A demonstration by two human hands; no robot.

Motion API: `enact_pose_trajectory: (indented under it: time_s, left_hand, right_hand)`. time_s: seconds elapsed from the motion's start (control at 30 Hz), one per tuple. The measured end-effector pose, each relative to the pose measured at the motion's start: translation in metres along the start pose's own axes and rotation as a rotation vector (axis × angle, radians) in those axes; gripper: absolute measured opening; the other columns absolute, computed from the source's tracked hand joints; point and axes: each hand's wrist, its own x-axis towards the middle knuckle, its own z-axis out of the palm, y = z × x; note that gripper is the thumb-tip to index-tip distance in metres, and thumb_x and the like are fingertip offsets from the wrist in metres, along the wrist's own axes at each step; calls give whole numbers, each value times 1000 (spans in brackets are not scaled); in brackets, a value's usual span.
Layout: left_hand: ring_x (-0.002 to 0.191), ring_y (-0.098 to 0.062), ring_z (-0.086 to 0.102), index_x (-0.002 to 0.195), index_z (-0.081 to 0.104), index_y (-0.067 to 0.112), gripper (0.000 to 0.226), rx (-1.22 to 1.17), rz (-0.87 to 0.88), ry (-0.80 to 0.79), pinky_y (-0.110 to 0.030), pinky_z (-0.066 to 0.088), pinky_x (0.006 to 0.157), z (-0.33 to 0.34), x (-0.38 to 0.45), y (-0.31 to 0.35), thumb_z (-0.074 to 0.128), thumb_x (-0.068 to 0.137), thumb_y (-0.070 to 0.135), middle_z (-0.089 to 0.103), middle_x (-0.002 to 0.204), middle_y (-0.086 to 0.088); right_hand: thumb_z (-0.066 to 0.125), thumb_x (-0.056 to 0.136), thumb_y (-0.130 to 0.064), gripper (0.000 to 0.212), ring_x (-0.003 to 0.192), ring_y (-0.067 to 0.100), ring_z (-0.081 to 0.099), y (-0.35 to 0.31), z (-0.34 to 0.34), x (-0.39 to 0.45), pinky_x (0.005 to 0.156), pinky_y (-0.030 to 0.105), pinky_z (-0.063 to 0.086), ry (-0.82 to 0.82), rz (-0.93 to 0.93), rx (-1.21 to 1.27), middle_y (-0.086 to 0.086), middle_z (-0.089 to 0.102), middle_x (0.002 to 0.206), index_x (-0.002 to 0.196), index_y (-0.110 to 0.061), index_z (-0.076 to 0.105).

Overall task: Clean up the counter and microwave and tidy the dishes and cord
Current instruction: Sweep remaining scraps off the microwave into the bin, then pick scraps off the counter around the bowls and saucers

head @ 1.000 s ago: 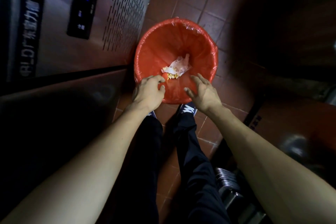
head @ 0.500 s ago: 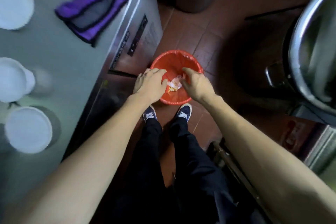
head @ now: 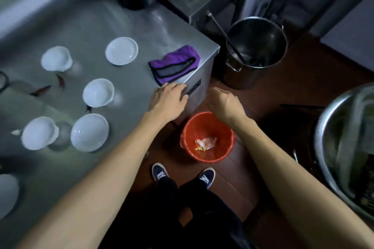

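Left hand (head: 169, 98) at bench (head: 125, 26) edge near purple cloth (head: 175, 64), fingers loosely spread, empty. Right hand (head: 225, 103) above red bin (head: 208, 136), fingers curled under, grip unclear.

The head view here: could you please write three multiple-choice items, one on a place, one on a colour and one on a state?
1. Where does the bin stand?
A. on the counter
B. on the floor by the person's shoes
C. inside the steel pot

2. What colour is the cloth on the counter?
A. purple
B. yellow
C. white

3. What is the left hand doing?
A. gripping a bowl
B. lifting the bin
C. reaching empty over the counter's edge, near the cloth

Answers: 1 B, the bin sits on the tiles ahead of the shoes. 2 A, the cloth is plainly purple. 3 C, nothing is in the hand.
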Motion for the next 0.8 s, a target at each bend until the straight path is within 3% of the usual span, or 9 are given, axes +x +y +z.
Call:
enact_pose_trajectory:
  time_s: [0.17,0.37,0.57,0.7,0.8]
  left_hand:
    - [124,-27,51,135,56,23,40,-9,-87,80,-44,42,103,-37,-33,-34,52,97,36,59,135,-1]
    - [123,-27,53,136,56,20,41,-75,-209,177,-45,45,100,-65,-89,-89,51,99,36,61,135,-2]
    - [104,-32,61,121,66,20,31,-108,-328,314,-44,52,83,-86,-158,-146,56,93,31,70,116,-3]
    - [104,-29,62,120,65,22,30,-147,-377,377,-43,52,83,-94,-215,-187,57,92,27,70,116,-2]
    - [101,-26,64,119,67,22,27,-165,-427,440,-38,53,76,-98,-263,-218,57,94,28,71,113,-1]
  right_hand:
    - [59,92,-29,47,125,30,56,-60,-9,9,99,46,46,2,-113,12,3,59,139,138,-21,54]
    - [60,95,-31,46,118,32,59,-136,2,8,94,43,48,-29,-255,10,7,63,134,138,-18,55]
    - [60,96,-32,46,127,28,55,-217,37,-7,105,44,45,-80,-368,7,3,58,142,140,-17,54]
    - [62,96,-31,47,126,30,56,-273,71,-34,104,44,46,-134,-426,-3,6,60,140,140,-17,54]
    - [63,95,-32,46,124,31,57,-314,99,-60,100,39,45,-158,-445,0,7,62,136,138,-19,56]
